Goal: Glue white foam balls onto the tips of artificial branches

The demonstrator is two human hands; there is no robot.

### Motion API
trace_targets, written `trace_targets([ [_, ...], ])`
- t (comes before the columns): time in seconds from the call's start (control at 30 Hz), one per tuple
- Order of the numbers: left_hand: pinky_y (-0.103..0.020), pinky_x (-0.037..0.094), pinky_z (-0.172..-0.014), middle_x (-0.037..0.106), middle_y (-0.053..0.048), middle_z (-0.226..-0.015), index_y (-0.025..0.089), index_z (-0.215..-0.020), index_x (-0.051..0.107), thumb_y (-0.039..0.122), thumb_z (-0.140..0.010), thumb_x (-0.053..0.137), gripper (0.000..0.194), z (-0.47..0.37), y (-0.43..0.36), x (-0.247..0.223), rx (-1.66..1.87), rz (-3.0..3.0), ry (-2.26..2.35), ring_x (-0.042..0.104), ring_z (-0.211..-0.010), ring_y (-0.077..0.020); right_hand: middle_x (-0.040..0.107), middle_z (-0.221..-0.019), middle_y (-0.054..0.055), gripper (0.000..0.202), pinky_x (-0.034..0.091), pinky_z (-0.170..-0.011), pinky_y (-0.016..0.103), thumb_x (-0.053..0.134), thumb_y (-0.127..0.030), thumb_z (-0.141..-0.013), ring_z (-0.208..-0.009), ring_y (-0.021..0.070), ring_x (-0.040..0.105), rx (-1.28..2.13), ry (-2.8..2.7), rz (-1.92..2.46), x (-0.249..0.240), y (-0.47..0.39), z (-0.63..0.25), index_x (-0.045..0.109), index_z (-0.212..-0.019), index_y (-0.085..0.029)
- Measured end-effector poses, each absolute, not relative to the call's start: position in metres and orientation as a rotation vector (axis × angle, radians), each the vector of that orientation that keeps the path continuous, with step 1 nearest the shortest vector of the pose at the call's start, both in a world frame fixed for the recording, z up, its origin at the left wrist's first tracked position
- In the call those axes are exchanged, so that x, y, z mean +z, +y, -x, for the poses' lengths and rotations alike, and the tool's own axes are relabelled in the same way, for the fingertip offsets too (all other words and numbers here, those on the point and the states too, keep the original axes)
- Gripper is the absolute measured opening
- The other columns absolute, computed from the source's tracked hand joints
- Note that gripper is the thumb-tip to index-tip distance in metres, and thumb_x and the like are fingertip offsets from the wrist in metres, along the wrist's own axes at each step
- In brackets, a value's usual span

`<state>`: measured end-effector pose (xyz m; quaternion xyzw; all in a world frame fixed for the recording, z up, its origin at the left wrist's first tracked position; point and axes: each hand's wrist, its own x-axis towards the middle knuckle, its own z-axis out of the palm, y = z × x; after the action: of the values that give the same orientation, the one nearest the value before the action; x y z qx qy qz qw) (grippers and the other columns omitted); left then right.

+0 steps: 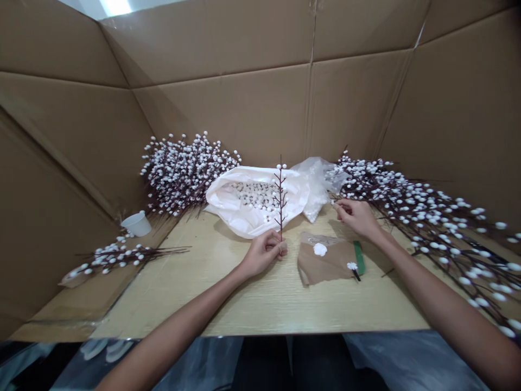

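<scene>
My left hand [265, 252] pinches the lower stem of a dark twig [280, 203], which stands upright with a few white berries near its top and side. Behind the twig lies an open white bag [236, 214] full of loose white berries [254, 195]. My right hand [353, 214] is closed at the fingertips near the clear plastic bag; a small whitish bit shows at the fingertips, too small to make out. Between my hands and nearer me, a brown sheet [307, 266] bears a white blob [320, 249] and a dark stick with a white-coated tip [353, 267].
Bunches of white-berried twigs lie at back left [183, 174] and along the right [411, 201]. A clear plastic bag [315, 190] sits behind the sheet. A white cup [137, 224] and a smaller bunch [118, 256] are at left. Cardboard walls [228, 108] surround the table [171, 304].
</scene>
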<state>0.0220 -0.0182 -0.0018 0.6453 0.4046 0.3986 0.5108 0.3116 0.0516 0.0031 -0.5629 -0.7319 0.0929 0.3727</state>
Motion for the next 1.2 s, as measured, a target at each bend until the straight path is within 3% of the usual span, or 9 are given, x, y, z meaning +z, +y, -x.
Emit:
trace_targets([
  [0.7, -0.025, 0.051, -0.059, 0.064, -0.003, -0.07, 0.015, -0.082, 0.052, 0.04, -0.078, 0.067, 0.03, -0.02, -0.016, -0.004, 0.965, -1.561, 0.978, 0.061, -0.064, -0.0125, 0.061, -0.053, 0.002, 0.028, 0.035, -0.053, 0.026, 0.043, -0.032, -0.082, -0.049, 0.0159, 0.054, 0.2, -1.909, 1.421, 0.009, 0.046, -0.309, 0.057, -0.061, -0.02],
  [1.07, -0.024, 0.05, -0.057, 0.063, -0.002, -0.067, 0.015, -0.079, 0.051, 0.04, -0.076, 0.069, 0.031, -0.021, -0.018, -0.001, 0.949, -1.55, 0.987, 0.059, -0.06, -0.0114, 0.064, -0.054, 0.003, 0.028, 0.037, -0.052, 0.026, 0.044, -0.034, -0.082, -0.049, 0.0161, 0.056, 0.221, -1.899, 1.402, 0.008, 0.049, -0.312, 0.061, -0.066, -0.018],
  [1.2, -0.024, 0.049, -0.056, 0.061, -0.001, -0.067, 0.016, -0.079, 0.05, 0.041, -0.075, 0.069, 0.032, -0.021, -0.017, -0.002, 0.948, -1.557, 0.971, 0.06, -0.061, -0.0117, 0.063, -0.055, 0.004, 0.026, 0.042, -0.051, 0.026, 0.049, -0.037, -0.079, -0.049, 0.0162, 0.057, 0.431, -1.709, 1.365, 0.016, 0.047, -0.312, 0.062, -0.068, -0.017],
])
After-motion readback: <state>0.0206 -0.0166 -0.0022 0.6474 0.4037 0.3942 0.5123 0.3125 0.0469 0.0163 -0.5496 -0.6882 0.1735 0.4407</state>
